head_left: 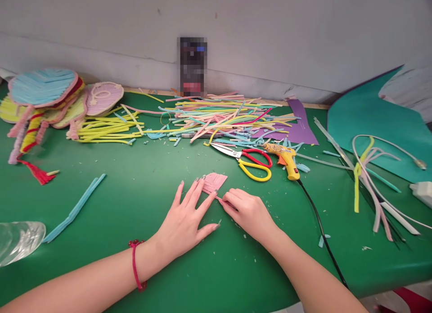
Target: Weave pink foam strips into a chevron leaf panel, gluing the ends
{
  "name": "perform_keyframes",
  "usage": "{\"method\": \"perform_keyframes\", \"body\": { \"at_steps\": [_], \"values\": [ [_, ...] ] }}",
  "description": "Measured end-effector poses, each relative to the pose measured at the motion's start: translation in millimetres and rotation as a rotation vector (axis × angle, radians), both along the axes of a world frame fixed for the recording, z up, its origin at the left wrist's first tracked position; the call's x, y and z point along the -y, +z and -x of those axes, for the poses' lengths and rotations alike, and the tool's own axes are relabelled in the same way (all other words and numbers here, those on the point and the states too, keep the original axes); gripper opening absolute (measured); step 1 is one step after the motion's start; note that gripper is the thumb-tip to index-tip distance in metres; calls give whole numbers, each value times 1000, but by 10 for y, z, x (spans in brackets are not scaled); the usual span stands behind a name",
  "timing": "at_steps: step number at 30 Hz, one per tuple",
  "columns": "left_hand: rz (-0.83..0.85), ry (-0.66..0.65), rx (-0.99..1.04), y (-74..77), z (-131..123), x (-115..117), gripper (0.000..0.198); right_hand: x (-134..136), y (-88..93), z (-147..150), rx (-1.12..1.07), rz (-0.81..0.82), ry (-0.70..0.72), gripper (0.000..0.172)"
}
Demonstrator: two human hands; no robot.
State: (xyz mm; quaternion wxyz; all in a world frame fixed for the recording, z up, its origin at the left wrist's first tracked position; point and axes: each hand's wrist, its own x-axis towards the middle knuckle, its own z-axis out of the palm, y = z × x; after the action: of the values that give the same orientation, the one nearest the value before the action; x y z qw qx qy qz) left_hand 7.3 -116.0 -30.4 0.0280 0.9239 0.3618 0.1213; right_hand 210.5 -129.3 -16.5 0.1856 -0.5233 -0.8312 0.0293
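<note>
The step in hand looks like fitting a thin pink strip (218,198) against the ribbed, fan-shaped pink piece (215,182), flat on the green counter (135,173), well in from its near edge. The left hand (191,211) spreads wide, fingertips on the piece; the right hand (248,211) pinches narrow — apparently on the strip's end, though fingers hide it. The next move calls for steady pressure — the fuzzy material looks bendy.

Soft fuzz and shiny metal on a smooth green worktop (135,205)
The small pink ridged patch (215,181) looks fuzzy, like the heap of thin pastel strips (202,118) along the back edge. Red-and-yellow-handled scissors (239,155) have shiny metal blades.
</note>
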Motion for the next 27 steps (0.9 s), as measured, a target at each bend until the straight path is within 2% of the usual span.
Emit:
{"method": "perform_keyframes", "body": {
  "at_steps": [12,14,20,27],
  "values": [
    [4,56,-8,2,-24,-1,69,-3,-19,8,-15,-22,-3,29],
    [-32,20,0,25,-21,3,69,-1,-20,6,-11,-17,-1,28],
    [-181,-206,97,96,-11,35,53,1,-24,2,-9,2,2,25],
    [-198,-157,115,81,-17,48,51,-4,-9,12,-26,22,5,25]
  ]
}}
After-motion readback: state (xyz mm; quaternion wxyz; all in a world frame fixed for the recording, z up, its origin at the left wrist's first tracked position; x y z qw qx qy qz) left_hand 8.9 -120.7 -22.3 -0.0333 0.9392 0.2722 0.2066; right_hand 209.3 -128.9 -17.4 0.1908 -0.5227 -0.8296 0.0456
